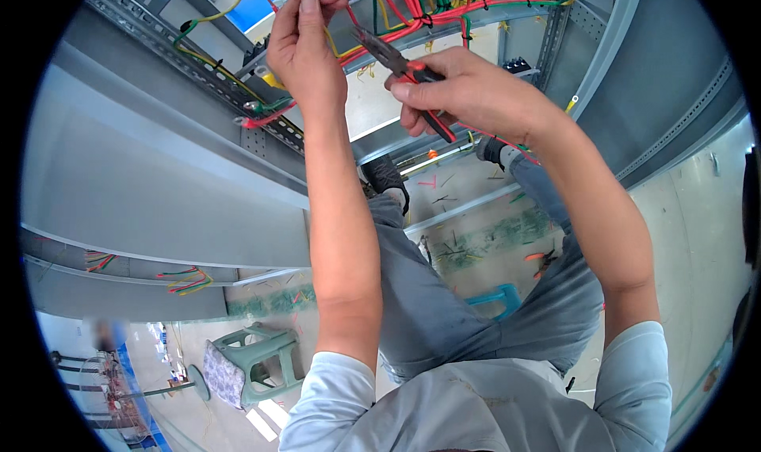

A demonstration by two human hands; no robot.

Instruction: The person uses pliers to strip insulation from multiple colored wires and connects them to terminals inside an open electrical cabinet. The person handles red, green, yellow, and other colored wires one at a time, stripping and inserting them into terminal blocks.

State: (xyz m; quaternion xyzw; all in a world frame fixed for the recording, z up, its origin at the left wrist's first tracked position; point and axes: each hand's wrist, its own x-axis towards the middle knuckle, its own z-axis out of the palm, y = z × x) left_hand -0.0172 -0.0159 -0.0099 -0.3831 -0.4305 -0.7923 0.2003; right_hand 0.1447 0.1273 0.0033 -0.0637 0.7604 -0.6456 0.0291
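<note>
Raised at the upper middle, my left hand (307, 51) is closed in a pinch, with a small brass-coloured tip showing above the fingers. A thin yellow wire (330, 41) runs out below these fingers toward the harness. My right hand (468, 91) grips a pair of pliers (386, 54) by the red and black handles. Their dark jaws point up and left, apart from the left hand. Behind both hands spreads a harness of red, green and yellow wires (412, 24), tied in bundles inside a grey metal cabinet.
Grey cabinet panels (174, 166) flank me on the left, with a frame (618, 32) on the right. Thick lugged cables (265, 119) hang by the left rail. Orange-handled pliers (541, 260) and wire scraps lie on the floor. A green stool (261, 357) stands at lower left.
</note>
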